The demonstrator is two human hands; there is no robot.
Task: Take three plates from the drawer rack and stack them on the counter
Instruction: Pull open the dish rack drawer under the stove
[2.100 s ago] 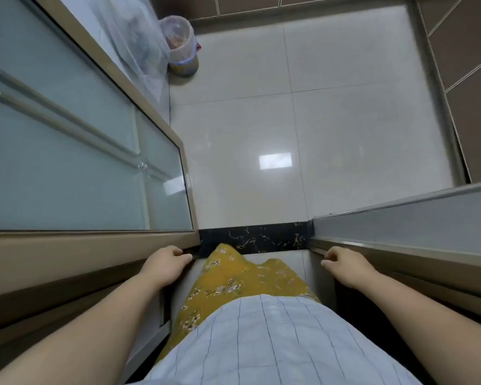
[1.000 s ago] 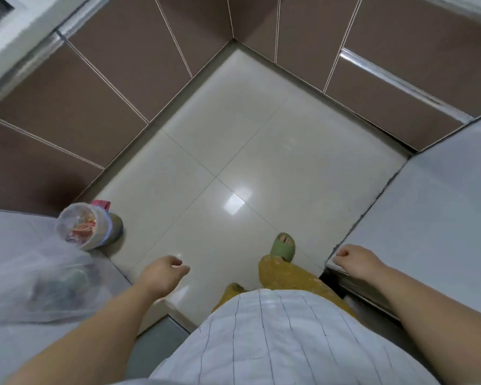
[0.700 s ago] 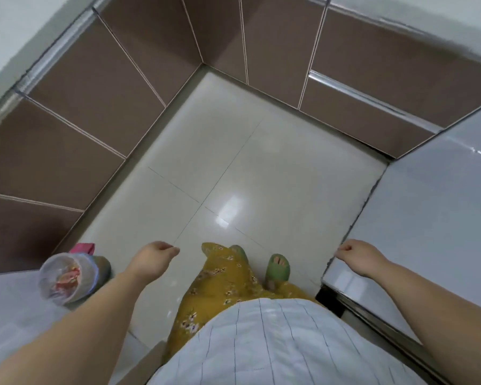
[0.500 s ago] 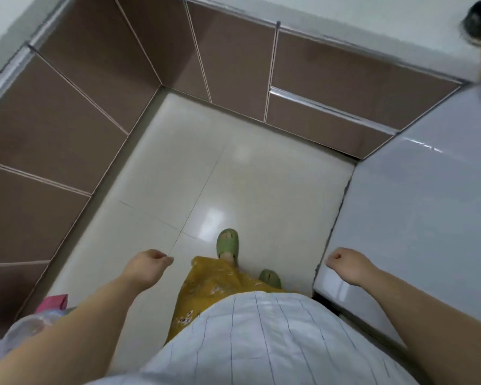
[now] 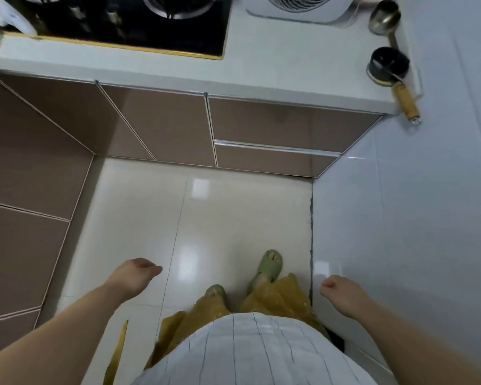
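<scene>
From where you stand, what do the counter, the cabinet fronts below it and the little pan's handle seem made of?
Counter: smooth white stone or composite, matte. Cabinet fronts: glossy brown panels, probably laminate or glass, with pale metal-looking edging. Pan handle: likely wood, by its tan colour.

The person stands on a shiny pale floor in green slippers. Both hands hang loose and hold nothing — left hand at 7 o'clock, right hand at 5. At 12 o'clock a white counter has a black stove. Below it are brown drawers — all closed.
</scene>
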